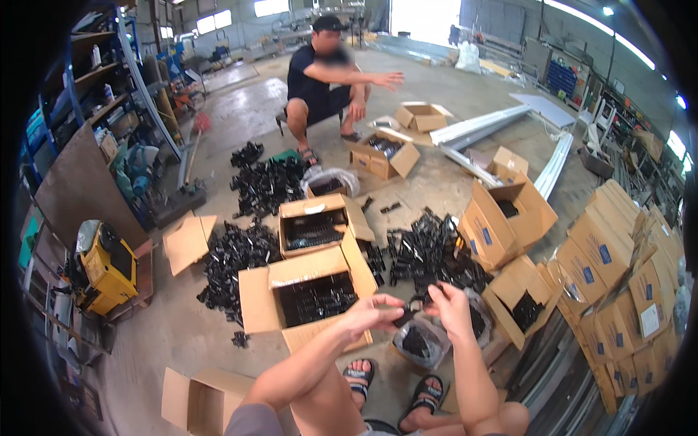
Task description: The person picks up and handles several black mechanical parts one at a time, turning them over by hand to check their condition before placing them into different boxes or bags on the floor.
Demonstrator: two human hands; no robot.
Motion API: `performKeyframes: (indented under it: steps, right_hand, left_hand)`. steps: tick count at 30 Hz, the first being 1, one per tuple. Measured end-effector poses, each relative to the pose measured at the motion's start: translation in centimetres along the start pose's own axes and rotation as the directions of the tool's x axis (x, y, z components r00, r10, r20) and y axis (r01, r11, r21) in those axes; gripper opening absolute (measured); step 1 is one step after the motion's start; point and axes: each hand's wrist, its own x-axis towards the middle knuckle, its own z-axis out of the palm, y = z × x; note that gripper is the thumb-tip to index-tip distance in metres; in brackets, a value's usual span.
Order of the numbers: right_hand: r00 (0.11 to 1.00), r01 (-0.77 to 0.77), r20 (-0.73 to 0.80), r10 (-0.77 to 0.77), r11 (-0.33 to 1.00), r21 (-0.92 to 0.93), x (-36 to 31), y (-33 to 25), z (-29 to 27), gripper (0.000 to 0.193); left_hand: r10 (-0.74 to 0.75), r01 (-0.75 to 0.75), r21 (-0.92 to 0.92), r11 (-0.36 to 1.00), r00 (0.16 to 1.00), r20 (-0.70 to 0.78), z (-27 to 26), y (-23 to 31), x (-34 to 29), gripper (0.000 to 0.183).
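1. Smooth grey concrete floor (400, 195), under an open carton (259, 301) with stiff brown flaps.
2. Left hand (372, 316): fingers pinching a small, slim, dark part (408, 317), just right of the carton.
3. Right hand (449, 309): fingers bent close beside that part; whether they grip it, I cannot tell.
4. Crinkled clear bag (441, 350), right of the carton, holding black pieces (415, 341).
5. Jagged, tangled black heap (425, 254), beyond and right of the carton.

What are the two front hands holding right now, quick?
Left hand: partly closed, holding a small black part.
Right hand: fingertips closed on black too; same part or another, can't tell.
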Motion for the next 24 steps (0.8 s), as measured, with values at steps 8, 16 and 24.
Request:
performKeyframes:
  steps: [8, 16, 24]
  right_hand:
    - [0.998, 0.031, -0.055, -0.029, 0.999, 0.038, 0.2, 0.3, -0.2, 0.026]
    - [0.997, 0.045, -0.060, -0.046, 0.999, -0.015, 0.2, 0.3, 0.2, 0.035]
    - [0.973, -0.007, -0.201, -0.112, 0.859, -0.512, 3.1, 8.3, -1.5, 0.028]
  left_hand:
    - [0.019, -0.017, 0.086, 0.996, 1.000, -0.022, 2.1, 2.0, -1.1, 0.037]
    - [-0.014, 0.013, -0.037, 0.999, 0.999, -0.034, 2.0, 1.0, -0.9, 0.035]
    - [0.013, -0.085, -0.415, 0.906, 0.985, -0.174, 0.4, 2.0, -1.6, 0.036]
